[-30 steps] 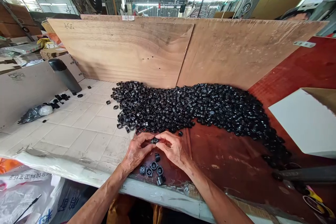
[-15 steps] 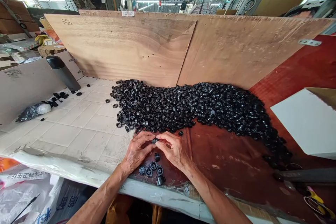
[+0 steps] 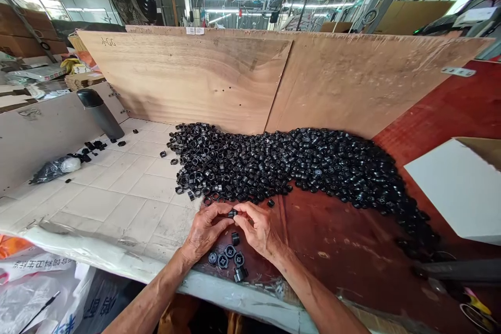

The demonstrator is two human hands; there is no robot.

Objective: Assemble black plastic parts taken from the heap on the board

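Okay, the left hand [image 3: 205, 230] and right hand [image 3: 258, 229] sit low at centre frame, curled narrow and close together, both pinching one small black plastic fitting [image 3: 233, 213] between their fingertips. Just below them, a loose group of similar fittings [image 3: 229, 257] lies on the red-brown wooden board [image 3: 332, 235] near the front edge of the tabletop, with one more fitting [image 3: 235, 238] standing alone beside the hands. A large heap of black fittings [image 3: 289, 167] spreads across mid-frame against the plywood sheet [image 3: 188, 78], its lower edge close to the fingers. Upper left, a dark thermos flask [image 3: 99, 114] stands on white tiles [image 3: 117, 209]. Risks: the fitting is tiny and smooth, so a weak pinch could let it slip into the heap and get lost. A careless wrist movement could also knock the loose fittings over the front edge.
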